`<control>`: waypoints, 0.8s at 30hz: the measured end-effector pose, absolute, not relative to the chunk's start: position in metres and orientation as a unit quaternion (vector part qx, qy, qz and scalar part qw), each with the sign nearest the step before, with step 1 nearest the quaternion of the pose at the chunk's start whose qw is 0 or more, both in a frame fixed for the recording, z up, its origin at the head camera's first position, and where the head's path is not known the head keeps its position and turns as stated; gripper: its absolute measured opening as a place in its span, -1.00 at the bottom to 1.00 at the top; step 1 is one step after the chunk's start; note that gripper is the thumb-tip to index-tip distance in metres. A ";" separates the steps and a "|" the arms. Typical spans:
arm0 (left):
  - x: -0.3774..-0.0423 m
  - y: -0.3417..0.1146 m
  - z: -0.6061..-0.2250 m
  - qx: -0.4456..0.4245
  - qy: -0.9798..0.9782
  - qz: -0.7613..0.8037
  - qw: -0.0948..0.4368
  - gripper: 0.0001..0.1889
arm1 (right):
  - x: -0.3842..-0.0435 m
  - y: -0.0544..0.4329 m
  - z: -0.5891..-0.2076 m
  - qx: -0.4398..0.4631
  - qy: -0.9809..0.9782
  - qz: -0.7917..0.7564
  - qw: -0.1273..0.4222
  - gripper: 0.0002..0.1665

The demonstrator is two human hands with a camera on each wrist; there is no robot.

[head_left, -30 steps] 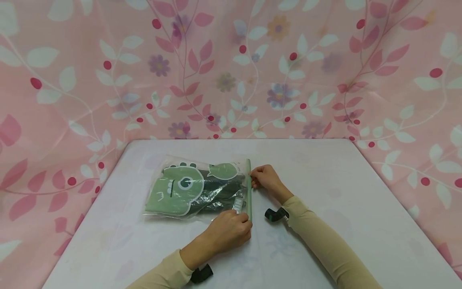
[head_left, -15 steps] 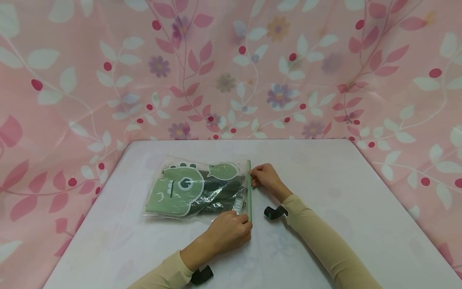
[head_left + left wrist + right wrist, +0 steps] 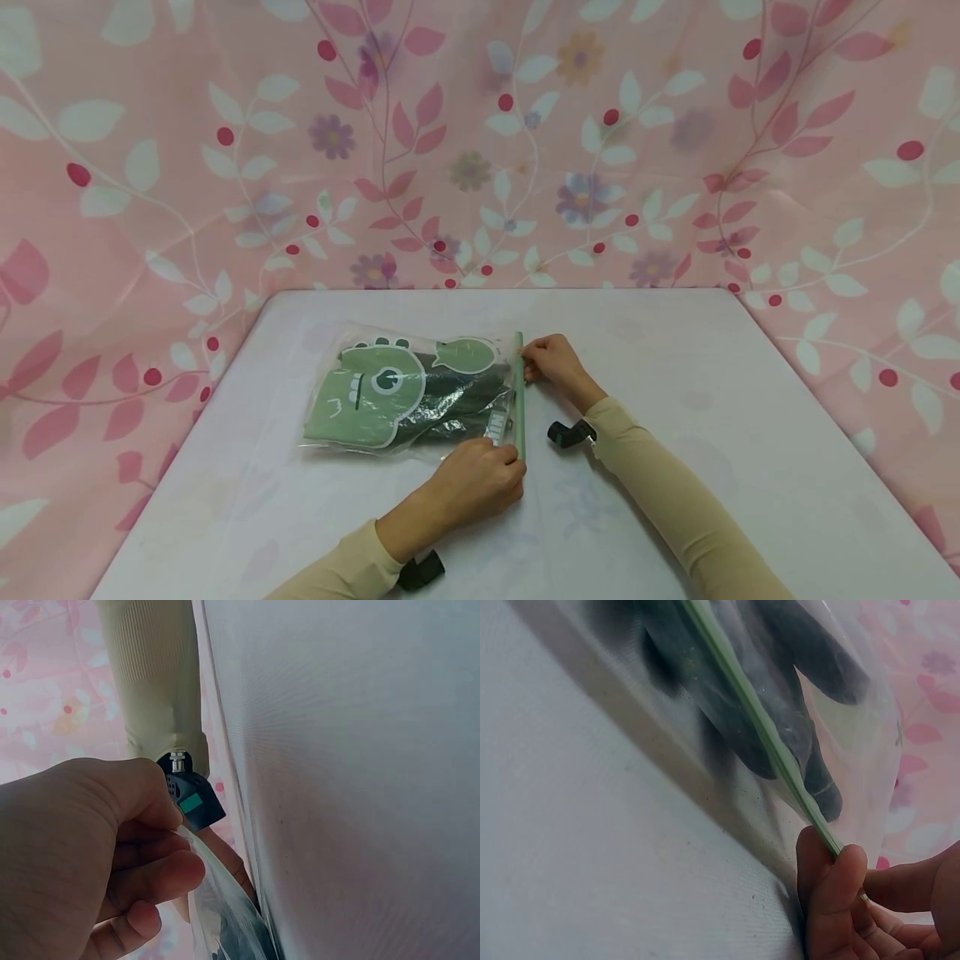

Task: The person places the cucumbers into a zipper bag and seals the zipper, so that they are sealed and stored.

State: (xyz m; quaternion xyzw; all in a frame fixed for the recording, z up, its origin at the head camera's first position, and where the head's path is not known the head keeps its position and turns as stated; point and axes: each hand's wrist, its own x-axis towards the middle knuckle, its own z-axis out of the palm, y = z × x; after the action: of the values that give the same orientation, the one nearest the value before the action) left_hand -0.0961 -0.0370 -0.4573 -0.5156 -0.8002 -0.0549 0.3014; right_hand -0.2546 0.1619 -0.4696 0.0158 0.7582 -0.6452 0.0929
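A clear plastic zip bag (image 3: 367, 400) with a green cartoon monster print lies flat on the table, its green seal strip (image 3: 520, 408) facing right. Dark contents (image 3: 742, 712) show through the plastic; their kind is unclear. At the near end of the strip, my left hand (image 3: 480, 479) pinches the bag's corner between thumb and forefinger, as the left wrist view also shows. Toward the far end, my right hand (image 3: 557, 367) pinches the green strip between thumb and fingers. The strip runs straight between both hands.
A white cloth-covered table (image 3: 675, 500) carries the bag. Behind it hangs a pink floral curtain (image 3: 480, 167). Black wrist cameras (image 3: 570, 433) hang under both forearms, close to the tabletop.
My right hand has slid a little toward the far end of the green strip. The left hand and the bag stay nearly where they were.
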 end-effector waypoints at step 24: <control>-0.096 -0.037 -0.456 -0.518 -0.799 -0.052 0.300 -0.82 | -0.266 0.161 -0.466 0.039 0.758 -0.644 0.095 -0.77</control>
State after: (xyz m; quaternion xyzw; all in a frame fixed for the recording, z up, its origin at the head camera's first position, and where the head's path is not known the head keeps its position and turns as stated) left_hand -0.0959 -0.0371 -0.4562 -0.5183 -0.7991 -0.0517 0.3003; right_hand -0.2656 0.1615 -0.4658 0.0391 0.7578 -0.6443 0.0951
